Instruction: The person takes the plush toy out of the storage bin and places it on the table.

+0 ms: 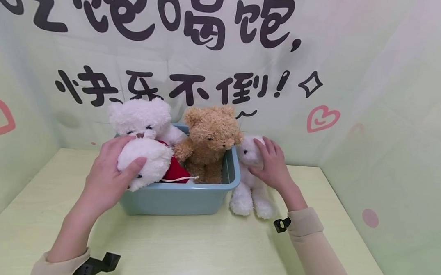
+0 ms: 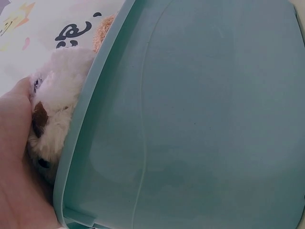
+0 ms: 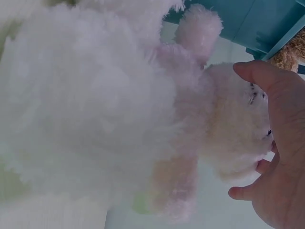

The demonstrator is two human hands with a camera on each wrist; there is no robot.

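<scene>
My left hand (image 1: 106, 175) grips the head of a white plush toy (image 1: 149, 161) at the front left of a blue plastic tub (image 1: 173, 201). A red cloth (image 1: 175, 171) with a white cord lies beside that head. In the left wrist view, the toy's face (image 2: 55, 109) presses close to the tub's rim. To the right of the tub, my right hand (image 1: 274, 166) holds the head of another white plush toy (image 1: 247, 177), whose legs rest on the table. The right wrist view shows the thumb and fingers spread around its head (image 3: 233, 119).
Behind the gripped toy in the tub sits a larger white teddy bear (image 1: 140, 115). A brown teddy bear (image 1: 211, 133) is upright in the tub's right side. The pale wooden table (image 1: 201, 247) meets printed cloth walls (image 1: 387, 120) at the back and sides.
</scene>
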